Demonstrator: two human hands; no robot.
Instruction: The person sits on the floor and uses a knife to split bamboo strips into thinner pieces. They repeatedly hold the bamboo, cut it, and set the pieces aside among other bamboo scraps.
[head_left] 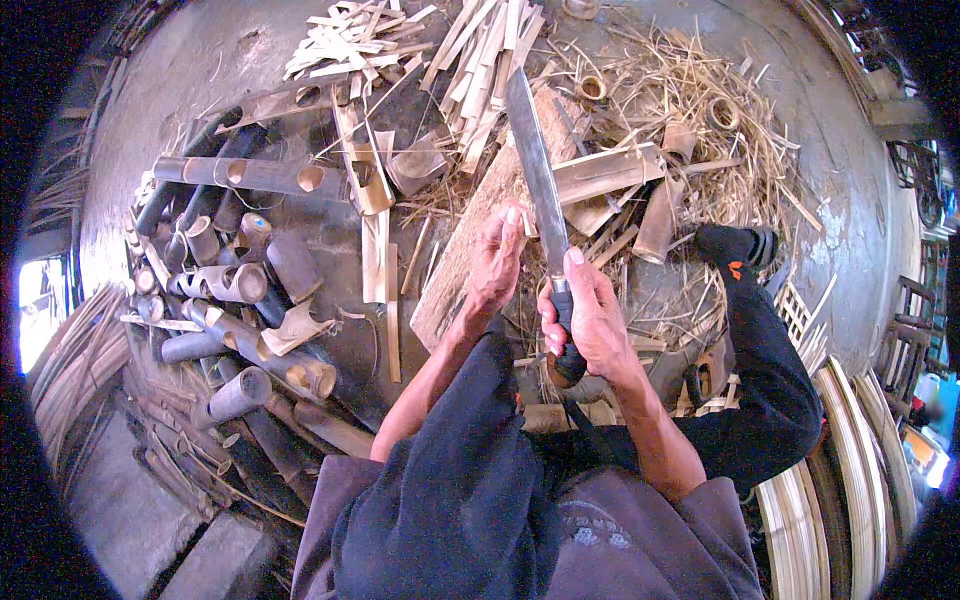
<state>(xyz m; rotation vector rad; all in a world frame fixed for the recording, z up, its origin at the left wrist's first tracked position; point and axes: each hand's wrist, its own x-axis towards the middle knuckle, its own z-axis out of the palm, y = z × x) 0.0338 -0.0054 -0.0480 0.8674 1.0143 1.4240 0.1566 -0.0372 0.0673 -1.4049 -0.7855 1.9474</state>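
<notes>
My right hand (588,318) is wrapped round the dark handle of a machete (541,170), whose long blade points away from me and slightly left. To its left, my left hand (497,255) is closed, thumb and fingers pinched on a small pale piece of bamboo (529,222) close beside the blade. Whether that piece touches the blade I cannot tell. Beneath the hands and blade lies a thick, rough wooden plank (462,262), running from near my knee to the far side. A split bamboo half (605,174) rests across the plank's right side.
Cut bamboo tubes (240,283) are piled at the left. Pale split strips (355,40) lie in heaps at the far side. Shavings (735,150) and short tube pieces cover the floor at the far right. Long bamboo slats (850,470) stand near my right knee; my legs are bent around the plank.
</notes>
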